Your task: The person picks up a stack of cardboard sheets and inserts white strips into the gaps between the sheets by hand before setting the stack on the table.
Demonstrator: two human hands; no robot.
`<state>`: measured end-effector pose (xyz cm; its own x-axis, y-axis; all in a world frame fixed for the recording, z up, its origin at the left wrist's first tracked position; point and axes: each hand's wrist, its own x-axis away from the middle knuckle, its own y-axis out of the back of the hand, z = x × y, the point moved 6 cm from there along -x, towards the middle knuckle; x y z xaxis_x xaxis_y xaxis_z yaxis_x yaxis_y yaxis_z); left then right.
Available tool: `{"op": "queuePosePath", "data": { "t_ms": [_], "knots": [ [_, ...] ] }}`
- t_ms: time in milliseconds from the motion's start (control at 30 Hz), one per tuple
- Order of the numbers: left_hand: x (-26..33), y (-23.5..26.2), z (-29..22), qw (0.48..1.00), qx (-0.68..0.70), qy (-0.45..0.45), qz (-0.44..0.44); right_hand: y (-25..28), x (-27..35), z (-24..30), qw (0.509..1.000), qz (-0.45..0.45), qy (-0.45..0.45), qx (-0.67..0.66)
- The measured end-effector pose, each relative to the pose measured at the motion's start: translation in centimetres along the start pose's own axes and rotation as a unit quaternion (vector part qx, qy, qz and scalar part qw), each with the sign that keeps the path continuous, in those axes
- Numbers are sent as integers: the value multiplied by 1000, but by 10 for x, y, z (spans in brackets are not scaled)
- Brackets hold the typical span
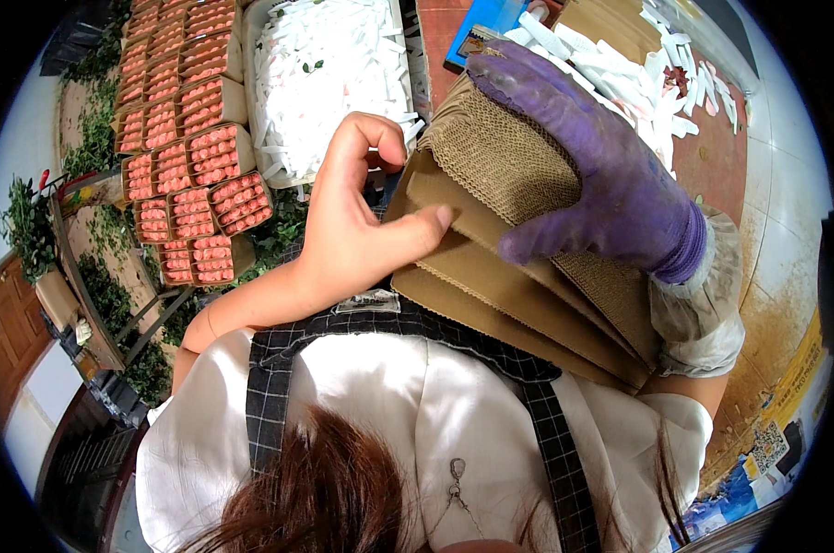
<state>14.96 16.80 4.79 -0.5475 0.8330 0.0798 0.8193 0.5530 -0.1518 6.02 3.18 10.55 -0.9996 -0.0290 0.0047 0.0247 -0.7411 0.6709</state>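
Note:
A thick stack of flat brown paper bags with zigzag-cut edges leans in front of my chest. Purple-gloved, my right hand wraps round the stack from the right, its thumb across the front and its long fingers along the far edge. Several bags at the near side are fanned apart. My bare left hand is at the stack's left edge. Its thumb tip touches a fanned bag, while its index finger is bent and stands apart from the thumb. The remaining left fingers are mostly hidden.
Beyond my left hand, a white tub holds many white strips. Brown boxes of pinkish-red round items are stacked at the left, among green leaves. More white strips and a blue object lie on the reddish table.

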Motion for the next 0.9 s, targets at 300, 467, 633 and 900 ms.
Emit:
{"op": "queuePosePath", "data": {
  "t_ms": [300,467,633,900],
  "knots": [
    [1,-6,6,989,35,128,62,0,0,1,1000,-6,17,3],
    [0,-3,10,997,11,61,43,0,0,0,1000,-3,7,8],
    [-1,0,-5,997,41,-57,-8,0,0,0,1000,-6,12,10],
    [-1,-9,8,993,30,94,59,0,1,0,1000,-12,1,0]
  ]
}}
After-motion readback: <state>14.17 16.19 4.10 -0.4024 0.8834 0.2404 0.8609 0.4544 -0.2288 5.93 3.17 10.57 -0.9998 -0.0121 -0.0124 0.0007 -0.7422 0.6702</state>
